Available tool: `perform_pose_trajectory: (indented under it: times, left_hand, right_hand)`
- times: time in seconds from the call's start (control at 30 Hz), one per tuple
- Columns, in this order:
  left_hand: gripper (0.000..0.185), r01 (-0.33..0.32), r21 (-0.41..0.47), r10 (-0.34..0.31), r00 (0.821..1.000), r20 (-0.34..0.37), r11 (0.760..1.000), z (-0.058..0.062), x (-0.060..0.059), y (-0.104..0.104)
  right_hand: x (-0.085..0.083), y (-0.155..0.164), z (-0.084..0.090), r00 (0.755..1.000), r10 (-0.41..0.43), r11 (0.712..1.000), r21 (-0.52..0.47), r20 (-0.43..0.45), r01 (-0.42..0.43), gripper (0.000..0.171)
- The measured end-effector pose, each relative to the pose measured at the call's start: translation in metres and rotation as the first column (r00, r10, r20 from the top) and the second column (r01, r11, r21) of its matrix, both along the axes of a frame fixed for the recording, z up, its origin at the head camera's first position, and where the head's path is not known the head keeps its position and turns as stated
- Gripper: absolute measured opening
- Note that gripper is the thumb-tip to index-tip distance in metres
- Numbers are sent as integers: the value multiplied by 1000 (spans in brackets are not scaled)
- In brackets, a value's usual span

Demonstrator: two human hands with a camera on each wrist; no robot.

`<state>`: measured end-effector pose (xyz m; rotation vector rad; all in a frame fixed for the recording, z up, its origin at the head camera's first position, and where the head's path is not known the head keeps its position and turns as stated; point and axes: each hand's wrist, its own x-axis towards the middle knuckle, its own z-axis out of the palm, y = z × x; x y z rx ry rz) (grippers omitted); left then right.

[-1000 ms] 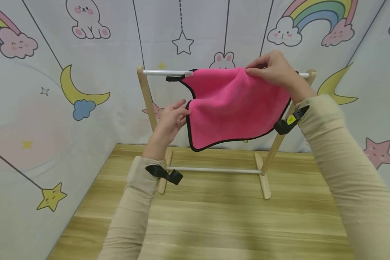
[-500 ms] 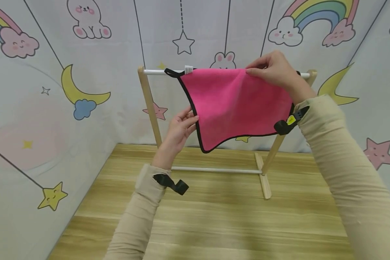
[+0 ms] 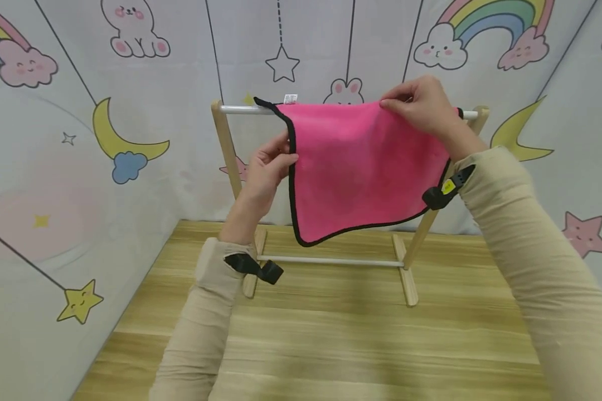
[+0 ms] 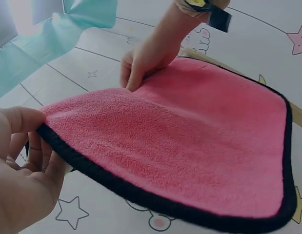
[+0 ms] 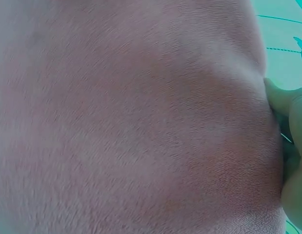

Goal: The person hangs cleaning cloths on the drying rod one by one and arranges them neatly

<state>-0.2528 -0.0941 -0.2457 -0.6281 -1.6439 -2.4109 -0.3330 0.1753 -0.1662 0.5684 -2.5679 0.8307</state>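
A pink towel [image 3: 351,172] with black edging hangs over the white top bar [image 3: 246,110] of a wooden rack. My left hand [image 3: 266,172] pinches its left black edge between thumb and fingers, a little below the bar. In the left wrist view the thumb of the left hand [image 4: 24,161] lies on the pink face and the other fingers are behind the cloth. My right hand [image 3: 421,108] pinches the towel's top fold at the bar, right of the middle. The pink pile [image 5: 141,122] fills most of the right wrist view. A small white label [image 3: 291,99] sticks up at the towel's upper left.
The rack's wooden posts [image 3: 226,147] stand on feet [image 3: 405,273] joined by a low white rod [image 3: 331,260]. Beneath is a wood-grain surface [image 3: 361,340]. Cartoon-printed white cloth [image 3: 190,72] covers the back and sides.
The left hand slid down the towel's left edge, then rose and moved left, drawing that edge outward. The label now stands above the bar. The right hand stays at the top fold.
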Motion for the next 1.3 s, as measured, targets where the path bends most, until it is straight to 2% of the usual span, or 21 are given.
perform_pose_trajectory:
  times: [0.1, 0.2, 0.33, 0.43, 0.53, 0.7, 0.97, 1.1, 1.2, 1.3]
  left_hand:
    - [44, -16, -7, 16, 1000, 4, 1000, 21, -6, -5]
    - [44, -63, -41, 63, 998, -5, 997, 38, -15, -8]
    - [44, -142, -103, 145, 989, 26, 985, 49, -28, -11]
    - [44, -211, -118, 222, 971, 90, 970, 47, -38, -13]
    - [46, -293, -98, 304, 944, 126, 951, 39, -46, -15]
    - [44, -412, -63, 417, 904, 99, 909, 27, -52, -17]
    - [36, -527, -112, 531, 847, 9, 843, 23, -50, -22]
    - [34, -566, -117, 568, 823, -13, 816, 27, -50, -25]
    - [35, -584, -74, 585, 811, -13, 808, 33, -53, -25]
    - [37, -600, -56, 601, 799, 5, 798, 36, -56, -25]
  right_hand:
    - [-1, -3, -1, 998, -50, 999, -12, -33, 50, 30]
    - [-3, -6, -1, 994, -93, 995, -45, -49, 91, 31]
    - [-4, -6, -3, 996, -85, 995, -55, -19, 84, 33]
    - [-2, -2, -3, 998, -47, 996, -70, 37, 49, 35]
    - [-1, 3, -3, 997, -2, 997, -82, 73, 8, 36]
    - [4, 15, 0, 995, 50, 997, -55, 89, -45, 37]
    - [9, 36, -3, 999, 5, 1000, 5, 48, -5, 30]
    - [8, 27, 0, 997, -58, 994, 90, -55, 63, 27]
    - [6, 18, 4, 980, -107, 987, 98, -168, 125, 26]
    - [3, 12, 4, 977, -105, 989, 80, -185, 122, 27]
